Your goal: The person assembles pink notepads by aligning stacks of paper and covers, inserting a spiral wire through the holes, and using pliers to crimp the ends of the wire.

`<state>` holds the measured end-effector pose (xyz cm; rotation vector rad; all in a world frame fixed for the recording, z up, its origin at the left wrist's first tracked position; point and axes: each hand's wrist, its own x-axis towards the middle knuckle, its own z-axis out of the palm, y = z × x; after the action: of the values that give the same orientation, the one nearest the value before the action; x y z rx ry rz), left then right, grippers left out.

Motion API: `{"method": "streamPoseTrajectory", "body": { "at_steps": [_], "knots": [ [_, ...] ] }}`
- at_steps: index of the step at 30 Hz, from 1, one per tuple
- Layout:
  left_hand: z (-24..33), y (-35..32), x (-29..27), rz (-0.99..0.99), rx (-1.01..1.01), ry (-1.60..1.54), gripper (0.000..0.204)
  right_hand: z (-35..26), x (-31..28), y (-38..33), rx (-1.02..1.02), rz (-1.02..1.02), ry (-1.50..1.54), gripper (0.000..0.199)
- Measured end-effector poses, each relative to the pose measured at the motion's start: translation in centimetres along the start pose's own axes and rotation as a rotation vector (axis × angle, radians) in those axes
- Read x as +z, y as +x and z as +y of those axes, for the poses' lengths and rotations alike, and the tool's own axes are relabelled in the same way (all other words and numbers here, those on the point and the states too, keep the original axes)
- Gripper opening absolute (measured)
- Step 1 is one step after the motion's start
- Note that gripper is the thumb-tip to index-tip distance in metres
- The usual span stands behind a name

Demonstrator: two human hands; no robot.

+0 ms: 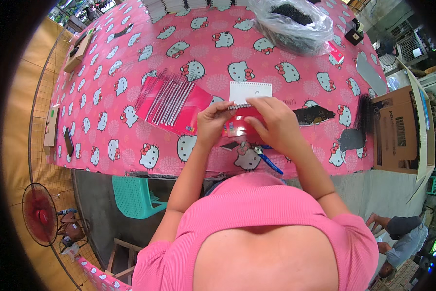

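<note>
A small notebook with a glossy red cover (238, 127) lies between my hands at the table's near edge. Its white punched page (250, 90) spreads out beyond the cover, and a dark spiral binding runs along the line where they meet. At the left end of that binding, my left hand (214, 122) pinches the notebook with thumb and fingers. My right hand (279, 122) grips its right side, fingers on the binding and thumb over the cover. Just below lie blue-handled pliers (269, 163). To the left, several red notebooks with spirals (172, 105) overlap in a fanned pile.
A clear plastic bag of black coils (295, 26) sits at the far right, near a black tape dispenser (354, 34). Black scrap (315, 115) and a cardboard box (396, 132) are on the right. Spiral-bound stacks (179, 6) line the far edge. A green stool (134, 196) stands below left.
</note>
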<state>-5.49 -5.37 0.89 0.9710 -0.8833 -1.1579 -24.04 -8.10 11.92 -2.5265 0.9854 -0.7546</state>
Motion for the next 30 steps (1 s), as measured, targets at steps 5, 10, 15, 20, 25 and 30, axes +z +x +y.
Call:
{"method": "streamPoseTrajectory", "body": {
  "at_steps": [5,10,15,20,25,30],
  "knots": [
    [1.2,0.5,1.9,-0.07,-0.05,-0.097,0.025,1.2,2.9,-10.3,0.155,-0.147,-0.071,0.049],
    [2.4,0.6,3.8,0.041,0.089,0.15,0.018,2.7,3.7,-13.6,0.383,-0.098,-0.131,0.046],
    [4.3,-0.6,5.4,-0.009,0.506,0.421,0.02,-1.0,-1.0,-7.4,0.32,0.137,0.24,0.039],
    [5.2,-1.0,5.6,0.059,0.63,0.435,0.017,-2.1,-1.5,-4.8,0.136,0.17,0.144,0.04],
    [5.1,-1.3,5.0,0.104,0.647,0.48,0.017,-1.0,-0.5,-4.4,0.369,-0.016,0.626,0.032],
    [4.6,-1.4,3.6,0.098,0.82,0.613,0.017,0.1,1.8,-5.0,0.808,-0.302,1.727,0.031]
  ]
}}
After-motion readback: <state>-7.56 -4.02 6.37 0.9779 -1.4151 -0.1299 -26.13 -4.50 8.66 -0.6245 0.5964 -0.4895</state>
